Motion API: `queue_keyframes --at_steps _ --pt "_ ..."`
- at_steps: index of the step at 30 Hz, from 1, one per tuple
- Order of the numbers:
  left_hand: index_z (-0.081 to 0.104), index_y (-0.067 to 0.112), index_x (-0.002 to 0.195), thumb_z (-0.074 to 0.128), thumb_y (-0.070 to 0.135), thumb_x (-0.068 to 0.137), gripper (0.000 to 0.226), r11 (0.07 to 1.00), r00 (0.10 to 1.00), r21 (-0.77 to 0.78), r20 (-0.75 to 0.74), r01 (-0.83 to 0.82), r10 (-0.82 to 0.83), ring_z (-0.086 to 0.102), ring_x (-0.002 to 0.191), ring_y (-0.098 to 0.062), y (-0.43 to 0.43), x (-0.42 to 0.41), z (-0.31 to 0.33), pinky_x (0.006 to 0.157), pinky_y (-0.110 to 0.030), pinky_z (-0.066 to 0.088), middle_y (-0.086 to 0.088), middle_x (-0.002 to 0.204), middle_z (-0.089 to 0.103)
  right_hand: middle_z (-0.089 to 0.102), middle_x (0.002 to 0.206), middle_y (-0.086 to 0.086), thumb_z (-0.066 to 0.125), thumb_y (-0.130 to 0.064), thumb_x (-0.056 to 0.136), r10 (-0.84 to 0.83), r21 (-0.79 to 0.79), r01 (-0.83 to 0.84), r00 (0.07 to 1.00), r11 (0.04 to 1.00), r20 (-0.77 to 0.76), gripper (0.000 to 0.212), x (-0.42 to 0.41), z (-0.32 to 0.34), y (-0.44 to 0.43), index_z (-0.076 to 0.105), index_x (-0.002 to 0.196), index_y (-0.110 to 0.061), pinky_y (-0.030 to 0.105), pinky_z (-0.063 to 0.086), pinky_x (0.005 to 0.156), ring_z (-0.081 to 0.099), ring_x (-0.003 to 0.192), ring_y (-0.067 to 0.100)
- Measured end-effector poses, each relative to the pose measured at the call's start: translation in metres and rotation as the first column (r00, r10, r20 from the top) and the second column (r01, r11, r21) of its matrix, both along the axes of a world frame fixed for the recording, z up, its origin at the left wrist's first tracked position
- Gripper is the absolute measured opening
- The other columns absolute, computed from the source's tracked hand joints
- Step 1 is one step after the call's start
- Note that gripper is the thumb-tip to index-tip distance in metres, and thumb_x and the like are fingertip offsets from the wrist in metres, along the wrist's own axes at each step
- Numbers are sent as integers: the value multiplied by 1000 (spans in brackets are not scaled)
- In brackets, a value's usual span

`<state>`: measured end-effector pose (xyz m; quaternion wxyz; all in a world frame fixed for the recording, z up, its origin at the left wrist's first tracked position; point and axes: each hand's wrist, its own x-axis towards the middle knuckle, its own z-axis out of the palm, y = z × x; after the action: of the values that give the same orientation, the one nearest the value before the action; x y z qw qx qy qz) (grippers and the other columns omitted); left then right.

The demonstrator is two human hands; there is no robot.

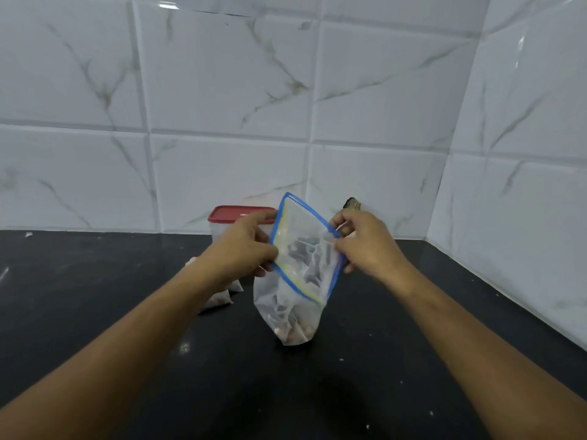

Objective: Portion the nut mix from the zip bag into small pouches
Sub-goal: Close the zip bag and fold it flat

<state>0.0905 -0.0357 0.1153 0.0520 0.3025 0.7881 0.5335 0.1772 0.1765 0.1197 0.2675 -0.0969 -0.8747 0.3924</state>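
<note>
A clear zip bag (pixel 298 281) with a blue rim stands on the black counter (pixel 95 296), its mouth spread wide. A few nuts (pixel 290 334) lie at its bottom. My left hand (pixel 244 246) pinches the left side of the rim. My right hand (pixel 365 242) pinches the right side of the rim. Small filled pouches (pixel 222 300) lie on the counter, partly hidden behind my left forearm.
A clear container with a red lid (pixel 236 214) stands against the tiled wall behind my left hand. A dark small object (pixel 352 204) peeks out behind my right hand. White marble tiles close off the back and the right side.
</note>
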Motion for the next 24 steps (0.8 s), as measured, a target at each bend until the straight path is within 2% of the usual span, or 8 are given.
queue_keyframes --at_steps 3,6,9,12,14,18,22,24 --pt "62 32 128 59 2 80 57 933 863 -68 -409 -353 297 69 75 -18 -9 -11 0 75 -43 62 5 92 66 64 94 2 58 5 85 -200 339 227 973 913 -114 28 3 -3 14 62 100 -18 39 56 62 66 71 25" --pt "63 29 113 61 5 81 41 919 852 16 -368 -394 372 70 76 -18 -17 -17 -3 72 -46 62 9 92 65 66 87 2 63 -9 91 -277 366 295 956 883 -102 15 5 -7 20 56 103 -16 34 51 60 65 70 24" --pt "58 28 116 67 15 84 36 930 863 17 -367 -366 346 69 79 -17 -13 -16 -9 74 -44 59 9 100 64 71 73 10 62 -13 98 -153 -58 156 986 986 64 7 0 -10 17 60 100 -7 37 60 51 70 50 23" --pt "58 27 122 72 31 89 36 935 686 44 -667 -353 290 61 98 -13 -8 -6 -11 83 -35 51 7 117 56 69 65 13 65 -11 101 11 -440 23 997 898 74 13 -2 -4 13 60 100 1 34 59 48 68 48 23" --pt "63 26 118 71 40 90 32 977 550 31 -823 -209 144 55 107 -13 -7 6 -5 88 -32 47 7 118 57 68 61 11 64 -8 101 58 -563 -29 998 826 33 9 -2 1 11 61 100 0 32 60 47 68 49 21" --pt "53 35 132 72 54 88 52 932 631 -363 -726 -16 -272 56 110 -1 -1 25 4 93 -27 50 18 120 62 70 63 11 62 0 98 136 -758 -144 988 636 -73 9 -3 8 7 62 107 1 29 60 48 72 53 19" --pt "26 45 142 68 22 95 67 862 614 -477 -736 -171 -285 62 109 -11 6 25 -5 88 -36 58 14 132 58 77 86 21 57 10 96 179 -877 -266 961 400 -210 29 -2 5 5 54 123 0 34 64 60 78 74 28" --pt "24 45 140 60 10 97 66 887 620 -417 -754 -195 -218 64 102 -14 9 24 -7 83 -38 60 10 133 57 78 97 20 62 6 97 195 -844 -282 957 455 -215 30 1 -2 4 54 124 -4 40 65 70 79 85 31"
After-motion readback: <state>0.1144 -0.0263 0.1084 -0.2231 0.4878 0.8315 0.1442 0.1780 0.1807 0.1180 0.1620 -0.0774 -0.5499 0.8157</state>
